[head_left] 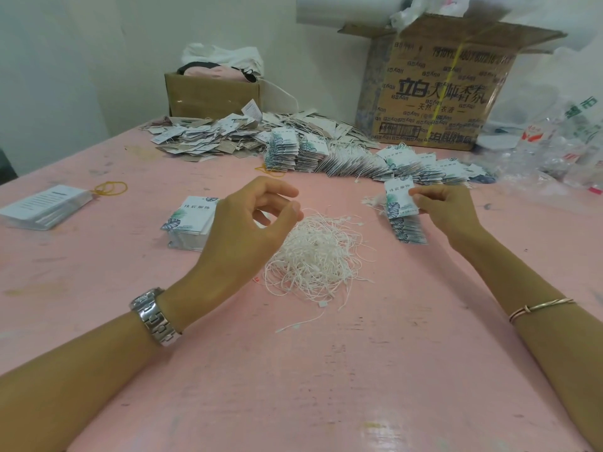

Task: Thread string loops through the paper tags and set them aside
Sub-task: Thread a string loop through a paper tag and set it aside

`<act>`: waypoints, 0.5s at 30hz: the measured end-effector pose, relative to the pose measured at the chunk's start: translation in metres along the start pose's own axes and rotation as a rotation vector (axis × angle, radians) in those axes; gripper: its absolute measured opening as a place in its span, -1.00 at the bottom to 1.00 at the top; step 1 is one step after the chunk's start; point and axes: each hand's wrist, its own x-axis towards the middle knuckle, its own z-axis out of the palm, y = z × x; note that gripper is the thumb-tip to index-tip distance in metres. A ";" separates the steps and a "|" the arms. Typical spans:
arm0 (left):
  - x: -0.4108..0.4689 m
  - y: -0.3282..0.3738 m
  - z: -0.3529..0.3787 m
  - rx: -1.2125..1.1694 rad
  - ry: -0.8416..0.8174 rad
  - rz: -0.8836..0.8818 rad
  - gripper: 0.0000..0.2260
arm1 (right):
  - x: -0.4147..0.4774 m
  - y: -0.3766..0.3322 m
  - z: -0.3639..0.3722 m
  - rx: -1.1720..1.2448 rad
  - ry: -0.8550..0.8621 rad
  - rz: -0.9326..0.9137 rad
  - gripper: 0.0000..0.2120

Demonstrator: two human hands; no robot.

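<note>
A tangled heap of white string loops [318,256] lies on the pink table [293,370] in front of me. My left hand [251,230] hovers over its left edge, fingers curled, thumb and forefinger close together; whether a thin string is pinched between them I cannot tell. My right hand [447,210] pinches a white paper tag with a leaf print [399,199] at the top of a fanned row of tags [408,231]. A stack of the same tags [189,223] sits just behind my left hand.
Rows of threaded tags [359,158] and a loose pile of tags [212,135] fill the far table. Two cardboard boxes [434,89] [212,93] stand at the back. Another card stack [45,207] and yellow rubber bands [109,188] lie left. Clear plastic bags [554,148] crowd the right.
</note>
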 end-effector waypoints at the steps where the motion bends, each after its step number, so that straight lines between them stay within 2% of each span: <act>1: 0.000 0.000 0.000 0.003 -0.002 0.001 -0.89 | 0.000 0.001 -0.001 -0.014 -0.002 0.009 -0.80; 4: -0.001 0.000 0.000 0.012 -0.010 0.003 -0.90 | -0.004 0.002 -0.001 -0.077 -0.006 0.009 -0.81; 10: -0.002 0.002 0.001 0.021 -0.019 0.007 -0.91 | -0.013 -0.002 -0.002 -0.273 -0.009 -0.102 -0.81; 15: -0.003 0.003 0.001 0.036 -0.027 0.005 -0.90 | -0.013 -0.003 0.000 -0.342 0.002 -0.135 -0.81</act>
